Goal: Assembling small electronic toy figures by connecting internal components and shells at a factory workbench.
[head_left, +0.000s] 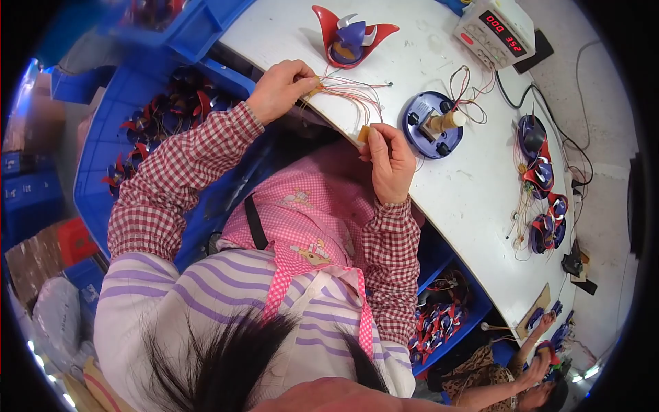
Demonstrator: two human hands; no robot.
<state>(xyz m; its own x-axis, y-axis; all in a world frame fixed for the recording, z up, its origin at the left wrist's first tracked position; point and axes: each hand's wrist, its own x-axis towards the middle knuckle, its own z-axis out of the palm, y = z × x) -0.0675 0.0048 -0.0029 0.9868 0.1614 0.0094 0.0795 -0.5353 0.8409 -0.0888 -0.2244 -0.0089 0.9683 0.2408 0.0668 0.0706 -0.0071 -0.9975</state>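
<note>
My left hand (280, 89) pinches a small yellowish piece at one end of a bundle of thin red and white wires (343, 89) over the table edge. My right hand (390, 163) grips a small tan circuit board (364, 133) between thumb and fingers, and wires run from it toward the bundle. Just beyond the wires stands a red, purple and silver winged toy part (351, 41). To the right of my right hand lies a round purple base (420, 137) with a pale cylinder (449, 120) and more wires on it.
A white power supply (495, 34) with a lit red display stands at the back right. Several wired toy parts (542, 172) line the table's right side. Blue bins (103, 144) with similar parts flank me. Another person (508, 378) works at the lower right.
</note>
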